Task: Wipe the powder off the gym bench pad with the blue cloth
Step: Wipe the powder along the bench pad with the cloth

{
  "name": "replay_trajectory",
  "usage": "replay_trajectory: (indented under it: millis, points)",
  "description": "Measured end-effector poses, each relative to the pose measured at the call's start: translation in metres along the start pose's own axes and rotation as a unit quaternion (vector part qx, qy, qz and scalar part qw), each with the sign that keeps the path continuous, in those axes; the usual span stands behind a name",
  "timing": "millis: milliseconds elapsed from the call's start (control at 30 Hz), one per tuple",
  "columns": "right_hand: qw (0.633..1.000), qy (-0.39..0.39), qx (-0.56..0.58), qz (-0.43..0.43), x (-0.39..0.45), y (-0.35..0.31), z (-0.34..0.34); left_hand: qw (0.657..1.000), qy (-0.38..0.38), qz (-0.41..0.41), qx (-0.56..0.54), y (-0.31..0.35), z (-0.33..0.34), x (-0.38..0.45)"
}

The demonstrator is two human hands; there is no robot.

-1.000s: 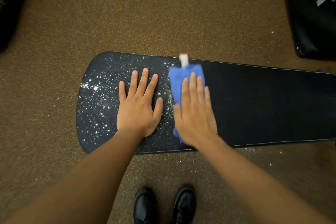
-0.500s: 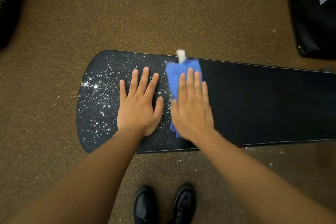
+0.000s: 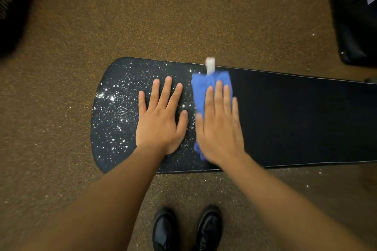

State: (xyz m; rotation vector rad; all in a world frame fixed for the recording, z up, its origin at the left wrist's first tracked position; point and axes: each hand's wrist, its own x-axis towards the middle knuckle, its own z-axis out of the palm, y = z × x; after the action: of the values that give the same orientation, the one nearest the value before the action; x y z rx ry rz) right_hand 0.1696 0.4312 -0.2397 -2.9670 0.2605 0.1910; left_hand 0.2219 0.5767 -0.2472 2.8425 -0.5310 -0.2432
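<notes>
Powder (image 3: 114, 108) speckles the rounded left end of the bench pad (image 3: 295, 118), thickest there. The left hand (image 3: 161, 120) lies flat and spread on the pad, right in the powder. Beside it, the right hand (image 3: 220, 126) presses the blue cloth (image 3: 204, 87) flat-fingered at mid-pad. Best play: lift the bracing hand clear, sweep leftward with even pressure. No containers anywhere.

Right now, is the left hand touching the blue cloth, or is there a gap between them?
Apart. In the head view, a strip of powdered bench pad shows between the left hand and the blue cloth, which lies under the right hand.
</notes>
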Motion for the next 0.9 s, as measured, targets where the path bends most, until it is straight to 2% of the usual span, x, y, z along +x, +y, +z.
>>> replay_trajectory:
  millis: [67, 133, 333, 400, 500, 567, 667, 767, 833, 900]
  points:
    - [0.999, -0.022, -0.004, -0.041, -0.039, 0.012, 0.002, 1.000, 0.001, -0.002, 0.000, 0.000, -0.001, 0.000]
    - [0.999, -0.027, -0.003, -0.034, -0.040, 0.027, 0.004, 1.000, -0.001, -0.003, 0.002, 0.000, -0.001, -0.001]
    - [0.994, 0.010, 0.018, 0.106, 0.057, 0.014, -0.004, 1.000, 0.002, -0.002, 0.001, 0.001, 0.000, -0.003]
    - [0.997, 0.014, 0.012, 0.081, 0.050, 0.006, -0.003, 1.000, 0.003, -0.002, 0.001, 0.001, 0.001, -0.002]
    - [1.000, 0.002, -0.010, -0.029, -0.010, -0.004, 0.002, 1.000, 0.003, -0.004, 0.004, 0.002, 0.001, -0.001]
    - [0.998, -0.010, -0.011, -0.054, -0.038, 0.010, 0.005, 1.000, 0.006, -0.005, 0.002, 0.001, 0.001, -0.002]
    - [0.999, 0.004, 0.000, 0.048, -0.016, 0.037, 0.001, 1.000, 0.003, -0.005, 0.004, 0.001, 0.001, -0.002]
    - [0.992, 0.017, 0.018, 0.126, 0.033, 0.022, -0.003, 1.000, 0.003, -0.005, 0.006, 0.001, 0.001, -0.002]
    - [0.993, 0.017, 0.028, 0.115, 0.044, 0.001, 0.000, 1.000, 0.005, -0.006, 0.011, 0.001, 0.002, -0.001]
    - [0.998, 0.017, 0.017, 0.061, 0.022, -0.014, 0.002, 1.000, 0.004, -0.004, 0.008, 0.001, 0.002, 0.000]
